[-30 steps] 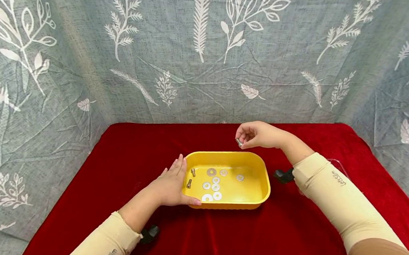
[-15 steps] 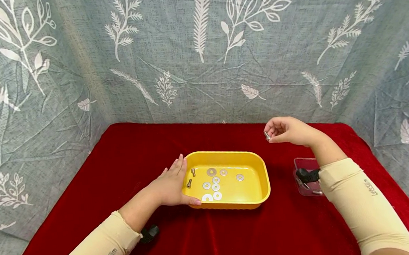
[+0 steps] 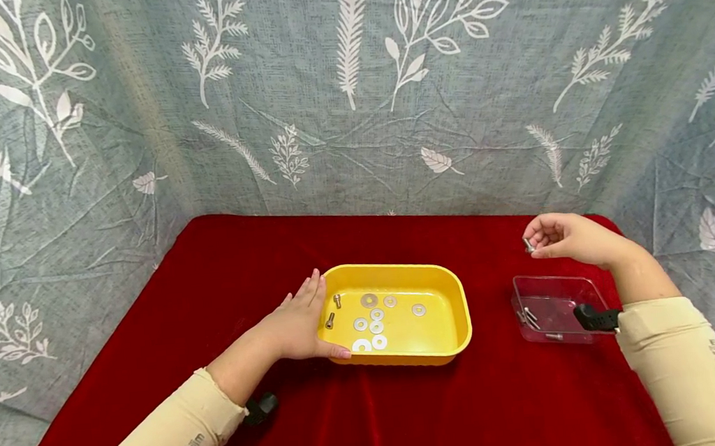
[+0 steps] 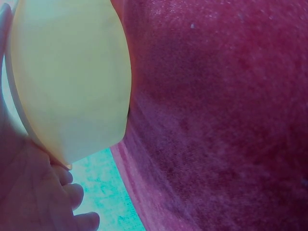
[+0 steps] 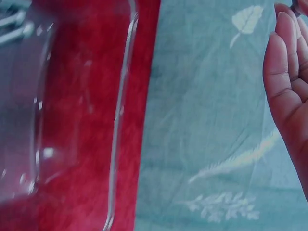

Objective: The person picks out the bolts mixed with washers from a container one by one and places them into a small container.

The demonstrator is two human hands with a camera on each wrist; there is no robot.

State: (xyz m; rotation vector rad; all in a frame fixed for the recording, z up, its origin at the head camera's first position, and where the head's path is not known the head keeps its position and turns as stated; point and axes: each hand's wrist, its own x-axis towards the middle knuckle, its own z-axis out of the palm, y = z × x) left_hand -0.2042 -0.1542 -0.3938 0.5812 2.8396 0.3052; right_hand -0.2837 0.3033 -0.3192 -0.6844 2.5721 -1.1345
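My left hand (image 3: pixel 299 322) rests on the left end of a yellow plastic tray (image 3: pixel 463 313), fingers straight along the rim and thumb over the front corner. In the left wrist view, the tray's outer wall (image 4: pixel 72 82) shows beside the palm. Inside the tray lie two short bolts, one bolt (image 3: pixel 337 301) behind the other bolt (image 3: pixel 330 320), and several flat washers (image 3: pixel 376 327). My right hand (image 3: pixel 576 239) pinches a small silver bolt (image 3: pixel 528 244) between thumb and fingertips, above and behind a clear plastic box (image 3: pixel 557 279). In the right wrist view that bolt is mostly cut off.
The clear box stands right of the tray on the red cloth (image 3: pixel 410 415), with a few silver bolts (image 3: pixel 531 318) inside it. A grey-green patterned curtain (image 3: pixel 324 113) hangs behind and at both sides. Dark wrist cameras sit under both wrists.
My right hand has carried the bolt from above the tray's back right corner to the right, over near the clear box, which has come into view. My left hand stays on the tray.
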